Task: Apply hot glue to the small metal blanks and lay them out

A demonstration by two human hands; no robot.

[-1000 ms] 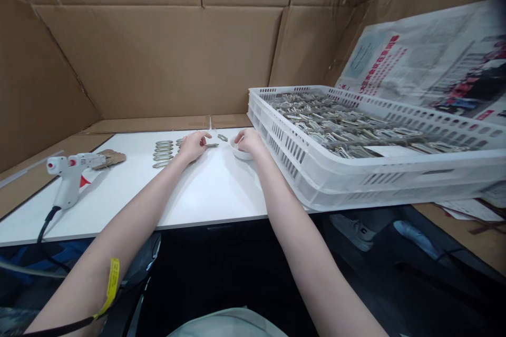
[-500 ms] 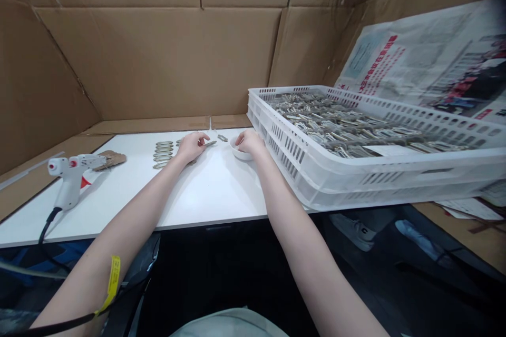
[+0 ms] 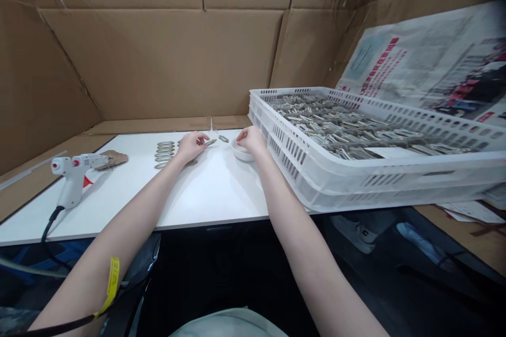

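Note:
My left hand (image 3: 190, 148) is closed on a small, flat, oblong metallic piece (image 3: 211, 142), which sticks out past the fingertips to the right. My right hand (image 3: 253, 140) is over the white bowl (image 3: 242, 156), thumb and fingers pinched together near its rim. Whatever those fingers hold, if anything, is too small to make out. On the white table another oblong piece (image 3: 223, 138) lies between the hands, behind the bowl. Left of my left hand, several similar pieces (image 3: 164, 151) lie in a column; more are partly hidden by the hand and forearm.
A white hot glue gun (image 3: 73, 176) stands at the left, its nozzle by a torn piece of cardboard (image 3: 113, 159). To the right, a white plastic crate (image 3: 356, 178) holds rows of metallic pieces. Cardboard walls (image 3: 158, 63) enclose the table, with newspaper (image 3: 427, 63) at right.
My right hand has risen slightly, its fingers now pinched at the bowl's rim rather than down inside it. My left hand keeps hold of its piece. The whole view has shifted slightly.

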